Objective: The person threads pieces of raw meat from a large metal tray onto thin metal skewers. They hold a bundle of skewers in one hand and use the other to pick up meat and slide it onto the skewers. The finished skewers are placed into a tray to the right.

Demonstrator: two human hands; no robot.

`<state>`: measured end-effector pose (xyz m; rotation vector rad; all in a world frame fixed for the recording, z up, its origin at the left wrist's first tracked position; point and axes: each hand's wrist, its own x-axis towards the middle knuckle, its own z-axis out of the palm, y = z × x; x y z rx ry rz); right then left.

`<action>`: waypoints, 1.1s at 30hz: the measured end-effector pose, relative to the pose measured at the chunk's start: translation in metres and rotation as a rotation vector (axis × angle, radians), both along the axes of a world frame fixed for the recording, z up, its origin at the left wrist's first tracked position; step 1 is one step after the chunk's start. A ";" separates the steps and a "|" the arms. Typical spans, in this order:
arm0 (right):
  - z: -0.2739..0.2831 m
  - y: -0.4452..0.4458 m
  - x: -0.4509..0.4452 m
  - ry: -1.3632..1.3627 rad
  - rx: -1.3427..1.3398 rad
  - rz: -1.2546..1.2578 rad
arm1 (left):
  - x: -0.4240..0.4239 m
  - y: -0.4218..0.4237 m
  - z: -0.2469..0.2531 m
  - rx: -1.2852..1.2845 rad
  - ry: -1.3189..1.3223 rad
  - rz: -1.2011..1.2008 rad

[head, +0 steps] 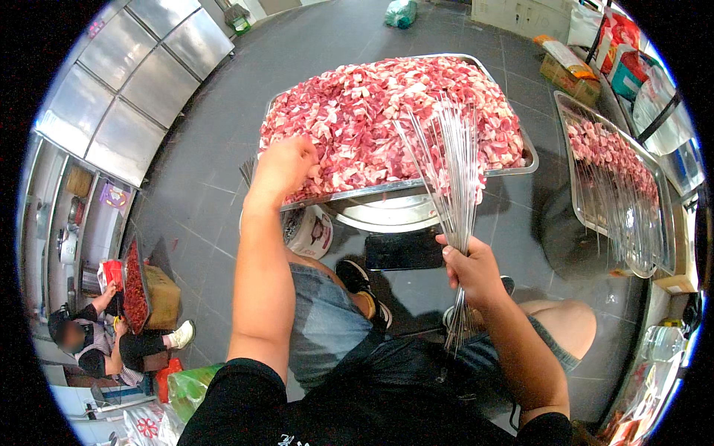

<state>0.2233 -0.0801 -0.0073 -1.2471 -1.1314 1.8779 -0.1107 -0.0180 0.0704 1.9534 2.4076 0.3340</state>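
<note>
My right hand point(469, 266) is shut on a bundle of thin metal skewers point(453, 161), held fanned out at the top. Their upper ends reach over the right part of a large metal tray point(357, 193), and bits of meat show among them. Raw meat pieces point(385, 120), red with pale fat, are heaped high in this tray. My left hand point(285, 163) is at the heap's left front edge with its fingers bent against the meat. Whether a piece is pinched there is hidden by the hand and blur.
A second tray point(583, 214) with skewered meat point(619, 159) stands at the right. Under the big tray are a round metal base point(385, 214), a white bucket point(315, 234) and a dark flat object point(401, 251). A person point(100, 334) sits at lower left beside a tray of red pieces point(134, 290).
</note>
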 end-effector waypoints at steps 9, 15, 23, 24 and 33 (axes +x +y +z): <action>-0.009 0.000 0.005 0.026 0.059 -0.042 | 0.012 0.001 -0.020 -0.169 0.152 -0.006; -0.009 0.000 0.007 0.033 0.127 -0.005 | 0.009 -0.009 -0.010 -0.023 -0.059 -0.004; -0.004 0.002 0.005 0.077 0.073 0.014 | 0.034 0.009 -0.015 0.203 -1.854 -0.071; -0.002 0.002 0.005 0.085 0.061 0.019 | 0.042 0.012 -0.025 0.208 -1.929 -0.079; -0.006 0.000 0.000 -0.201 0.199 0.048 | 0.081 0.026 -0.046 0.270 -2.097 -0.085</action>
